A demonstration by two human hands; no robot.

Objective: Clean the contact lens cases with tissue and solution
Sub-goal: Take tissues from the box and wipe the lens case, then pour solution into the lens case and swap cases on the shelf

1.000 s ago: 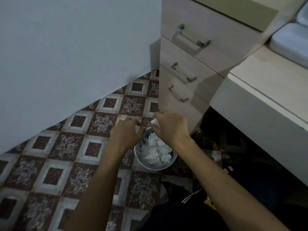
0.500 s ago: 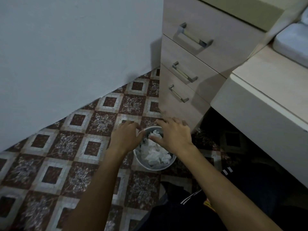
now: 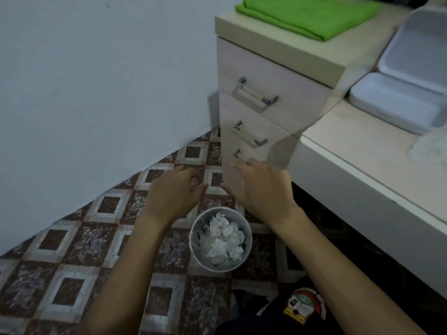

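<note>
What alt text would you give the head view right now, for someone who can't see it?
Both of a person's hands, left hand and right hand, hover open and empty above a small round bin of crumpled white tissues on a patterned tile floor, beside a three-drawer cabinet topped with a folded green cloth.

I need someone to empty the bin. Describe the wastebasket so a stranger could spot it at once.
Start at the pale drawer unit that stands against the wall and look down to the patterned tile floor in front of it. There stands a small round grey wastebasket, below and between the person's two arms. It is the only container on the floor, and it is full of crumpled white tissues.
</note>
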